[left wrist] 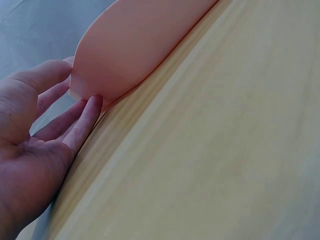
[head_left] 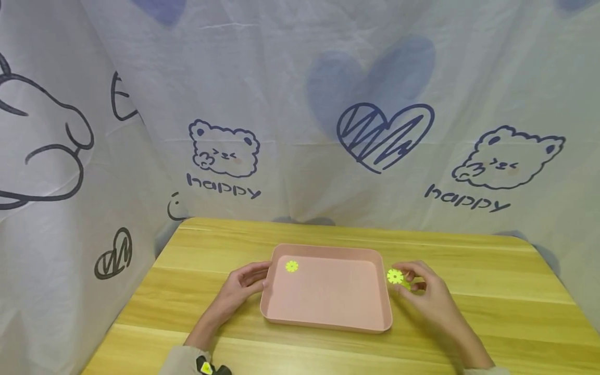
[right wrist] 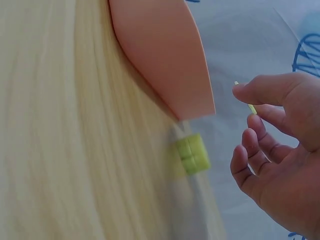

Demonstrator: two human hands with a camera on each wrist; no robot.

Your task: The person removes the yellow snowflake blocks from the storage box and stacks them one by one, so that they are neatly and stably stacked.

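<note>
A pink rectangular tray [head_left: 328,326] lies on the wooden table, with one yellow-green notched plastic disc [head_left: 291,266] in its far left corner. My left hand [head_left: 244,284] is at the tray's left side. In the left wrist view, its fingertips [left wrist: 93,103] rest against the outer wall. Just beyond the right wall, my right hand [head_left: 428,291] pinches another notched disc [head_left: 395,276] between thumb and fingers. That disc shows edge-on in the right wrist view. Below the hand stands a small yellow-green grooved piece [right wrist: 193,153], partly hidden behind the hand and disc in the head view.
The wooden table [head_left: 225,357] extends on all sides of the tray. Behind it and on the left hangs a pale curtain [head_left: 290,104] printed with hearts and bear faces. A dark band with a yellow mark [head_left: 206,367] sits at the left sleeve.
</note>
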